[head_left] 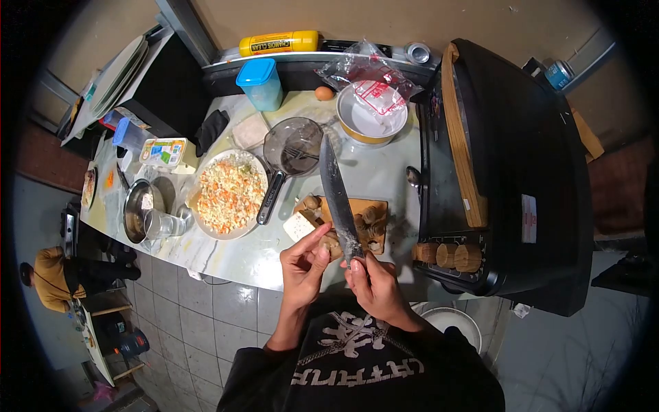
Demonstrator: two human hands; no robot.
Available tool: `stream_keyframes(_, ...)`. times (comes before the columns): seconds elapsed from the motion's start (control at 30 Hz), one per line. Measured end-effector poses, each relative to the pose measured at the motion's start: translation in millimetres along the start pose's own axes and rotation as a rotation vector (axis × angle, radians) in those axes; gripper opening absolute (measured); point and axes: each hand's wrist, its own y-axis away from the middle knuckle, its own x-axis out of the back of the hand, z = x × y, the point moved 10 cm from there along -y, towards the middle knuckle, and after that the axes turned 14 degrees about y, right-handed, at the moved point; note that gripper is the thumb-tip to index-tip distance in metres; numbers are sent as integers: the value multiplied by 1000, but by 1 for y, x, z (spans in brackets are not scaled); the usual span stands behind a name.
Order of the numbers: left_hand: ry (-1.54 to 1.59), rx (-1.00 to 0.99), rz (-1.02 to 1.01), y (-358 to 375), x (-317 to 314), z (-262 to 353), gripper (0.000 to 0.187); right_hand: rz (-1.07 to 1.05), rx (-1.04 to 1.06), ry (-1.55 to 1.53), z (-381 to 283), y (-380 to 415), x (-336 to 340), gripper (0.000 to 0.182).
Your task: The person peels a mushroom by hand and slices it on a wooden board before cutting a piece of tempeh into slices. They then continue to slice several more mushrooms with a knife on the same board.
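Left hand [302, 271]: grasping a brown piece [331, 245] between thumb and fingers, close beside the blade's lower part.
Right hand [377, 292]: closed on the near end of the knife [336, 189]; handle hidden by the fingers.
Knife: dark, broad blade with pale smears, running from the right hand away from the body, tip over the edge of the pan.
Cutting board [358, 204]: just beyond both hands, partly under the blade; more brown pieces [371, 217] on it.
White block [299, 225]: just beyond the left hand, at the board's left side.
Pan [288, 134]: farther beyond the left hand, fork [302, 152] inside.
Plate [202, 226]: left of the left hand, heaped with orange and white chopped food [230, 196].
Pot [351, 129]: well beyond the right hand, clear bag [371, 72] over its rim.
Spoon [412, 177]: beyond and right of the right hand, beside the black appliance [535, 151].
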Motion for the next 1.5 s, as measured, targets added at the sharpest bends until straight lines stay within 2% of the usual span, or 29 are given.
stream_keyframes(0.2, -20, 9, -80, 2, -8, -3, 38, 19, -49, -29, 2, 3, 3, 15)
stream_keyframes(0.27, -2, 9, -76, 2, -12, -3, 36, 51, -6, -37, 0, 4, 4, 16)
stream_keyframes(0.53, 56, 20, -84, 3, -18, -1, 31, 44, -51, -47, 1, 7, 2, 14)
stream_keyframes(0.93, -154, -85, 18, 8, -16, 21, 34, 10, 20, 46, -5, 5, 0, 13)
stream_keyframes(1.13, -181, -102, -29, 6, -28, 34, 35, -59, 54, 68, -7, 4, -2, 13)
stream_keyframes(1.2, -339, -102, -50, 5, -28, 38, 33, -71, 61, 68, -7, 5, -2, 13)
stream_keyframes(1.3, -411, -120, -68, 4, -29, 43, 32, -32, 112, 115, -10, 4, 0, 14)
stream_keyframes(1.43, -491, -109, -84, 3, -18, 40, 31, -93, 75, 100, -4, 5, -5, 14)
stream_keyframes(1.5, -497, -67, -126, 2, -19, 35, 37, -105, 81, 93, -2, 5, -7, 14)
